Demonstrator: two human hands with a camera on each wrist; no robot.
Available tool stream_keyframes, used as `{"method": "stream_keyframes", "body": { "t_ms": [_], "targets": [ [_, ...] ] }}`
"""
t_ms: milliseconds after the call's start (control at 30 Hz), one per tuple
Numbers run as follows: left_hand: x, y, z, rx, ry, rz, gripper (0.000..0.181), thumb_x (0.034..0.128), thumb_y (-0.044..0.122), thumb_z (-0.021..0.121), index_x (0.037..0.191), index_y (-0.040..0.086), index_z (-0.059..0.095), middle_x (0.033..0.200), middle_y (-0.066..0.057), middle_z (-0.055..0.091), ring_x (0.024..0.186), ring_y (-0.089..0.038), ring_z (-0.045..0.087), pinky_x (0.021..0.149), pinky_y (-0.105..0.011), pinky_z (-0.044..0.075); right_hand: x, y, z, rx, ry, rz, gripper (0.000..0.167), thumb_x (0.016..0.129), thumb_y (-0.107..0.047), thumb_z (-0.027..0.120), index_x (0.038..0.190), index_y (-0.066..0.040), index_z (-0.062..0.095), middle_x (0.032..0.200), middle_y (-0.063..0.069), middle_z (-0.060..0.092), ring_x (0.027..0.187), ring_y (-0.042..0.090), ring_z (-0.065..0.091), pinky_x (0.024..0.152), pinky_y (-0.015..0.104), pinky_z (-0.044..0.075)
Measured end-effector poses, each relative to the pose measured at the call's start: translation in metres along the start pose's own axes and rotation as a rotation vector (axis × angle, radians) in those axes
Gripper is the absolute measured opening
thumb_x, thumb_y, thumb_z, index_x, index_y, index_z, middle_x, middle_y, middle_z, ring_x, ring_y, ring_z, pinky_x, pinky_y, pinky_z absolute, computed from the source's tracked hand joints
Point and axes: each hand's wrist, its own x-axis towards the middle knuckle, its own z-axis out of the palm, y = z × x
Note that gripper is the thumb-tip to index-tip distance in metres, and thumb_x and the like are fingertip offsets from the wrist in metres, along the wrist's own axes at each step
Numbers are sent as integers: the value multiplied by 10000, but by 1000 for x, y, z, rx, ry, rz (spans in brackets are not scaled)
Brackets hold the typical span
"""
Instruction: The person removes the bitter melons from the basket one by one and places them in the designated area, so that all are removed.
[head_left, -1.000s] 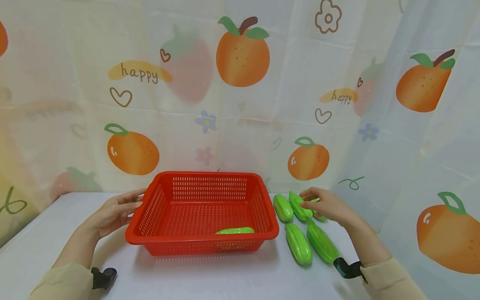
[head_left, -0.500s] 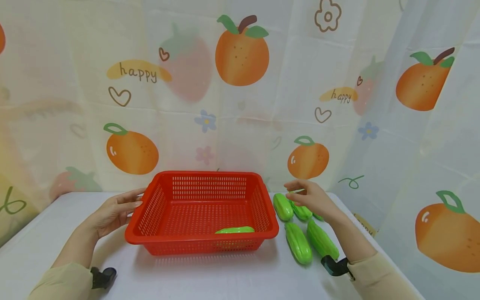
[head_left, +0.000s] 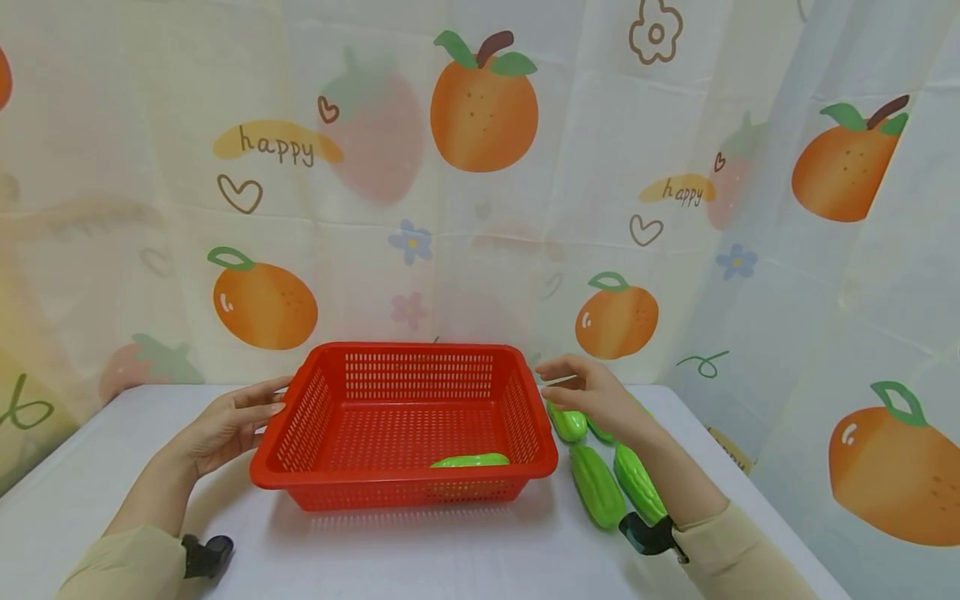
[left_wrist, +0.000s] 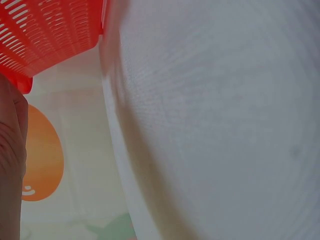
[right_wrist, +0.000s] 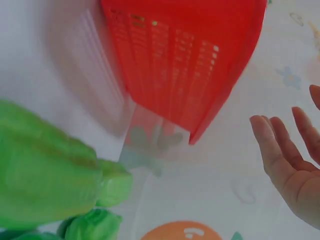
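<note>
A red plastic basket (head_left: 405, 477) with slotted walls stands on the table, and one green zucchini (head_left: 472, 460) shows inside near its front wall. At the basket's left side, my left hand (head_left: 228, 429) touches the rim with fingers and thumb fairly straight; the left wrist view catches only part of that hand. My right hand (head_left: 600, 400) hovers by the basket's back right corner, over the zucchini there, fingers apart and nothing held. Several ridged zucchini, such as the front one (head_left: 596, 487), lie right of the basket; my right hand and forearm partly hide some.
A white cloth covers the table (head_left: 390, 554). Behind it hangs a fruit-print curtain (head_left: 480, 250), which also runs along the right side. A tan object with lettering (head_left: 729, 450) shows at the table's right edge. Black straps circle both wrists.
My right hand has moved left, from over the back right zucchini to beside the basket's right rim, uncovering the tan object. My left hand and the basket stay put.
</note>
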Motion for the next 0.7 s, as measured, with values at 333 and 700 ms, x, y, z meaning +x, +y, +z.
{"method": "stream_keyframes", "body": {
  "t_ms": [333, 700],
  "targets": [
    [0, 0, 0, -22, -20, 17, 398, 1032, 72, 439, 1322, 305, 581, 1152, 92, 691, 996, -97, 712, 851, -299, 606, 10, -11, 25, -5, -6, -27, 328, 936, -223, 662, 1245, -126, 609, 1271, 93, 637, 1126, 259, 648, 898, 346, 586],
    [0, 0, -1, -46, -31, 15, 406, 1034, 61, 427, 1320, 301, 586, 1159, 83, 696, 991, -109, 718, 849, -304, 608, 19, -22, 48, -29, -98, -74, 396, 930, -242, 672, 1293, -102, 598, 1280, 103, 640, 1096, 249, 636, 904, 327, 563]
  ]
}}
